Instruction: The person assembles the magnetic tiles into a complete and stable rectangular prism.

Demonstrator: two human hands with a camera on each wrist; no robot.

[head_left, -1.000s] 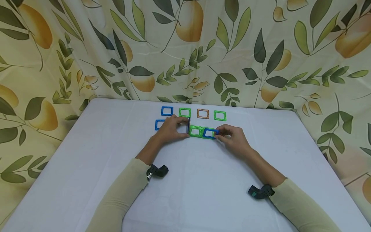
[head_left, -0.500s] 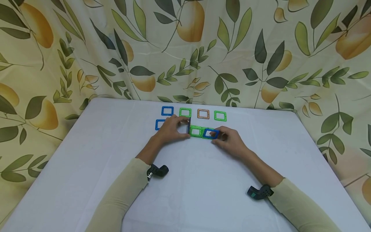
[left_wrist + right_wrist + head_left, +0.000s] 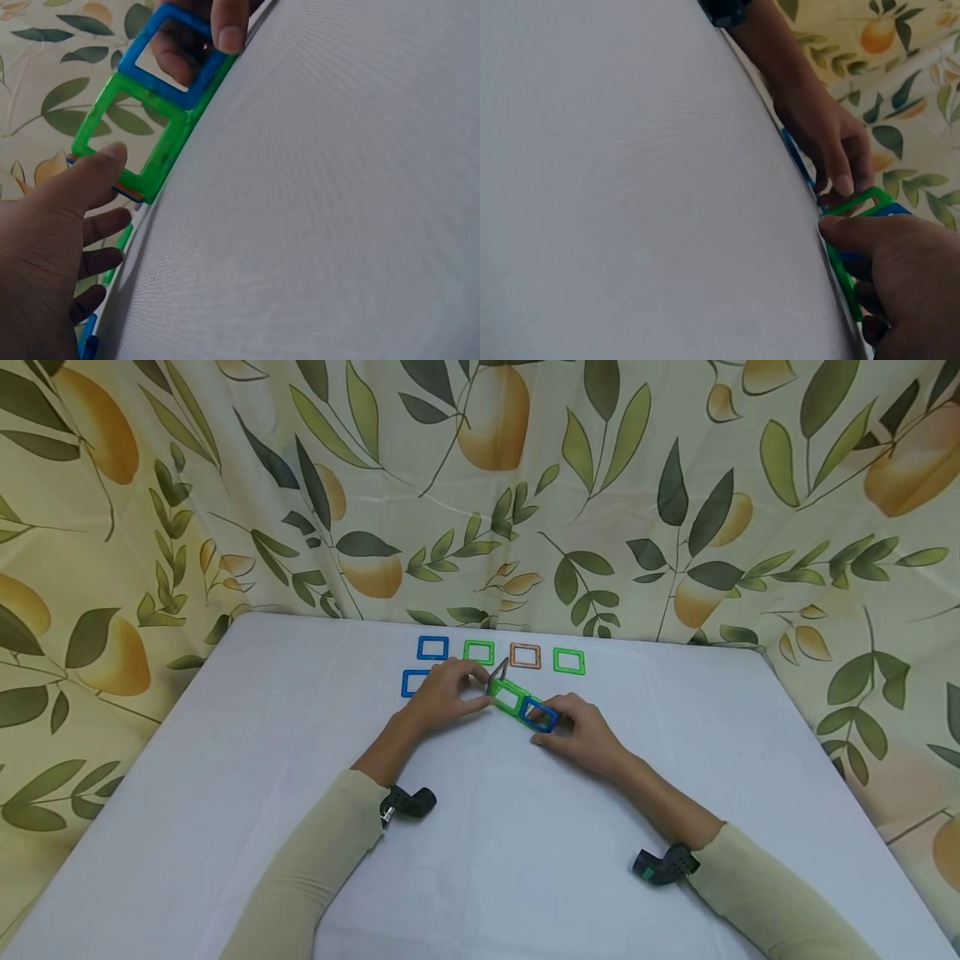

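Observation:
A small structure of square magnetic tiles stands between my two hands. A green magnetic tile faces me, and a blue magnetic tile stands beside it at the right end. At the left end a thin tile edge sticks up and back. My left hand holds that end, its thumb on the green tile's lower corner; the index finger is hidden behind. My right hand grips the blue end, with fingers through and behind the blue frame and the thumb in front at its bottom edge.
Along the back of the white table lie a blue tile, a green tile, an orange tile and another green tile. A second blue tile is partly covered by my left hand. A patterned curtain hangs behind.
The structure's right end has swung toward me, so it sits at a slant. My right hand has moved nearer and slightly left with it; the left hand has stayed almost in place.

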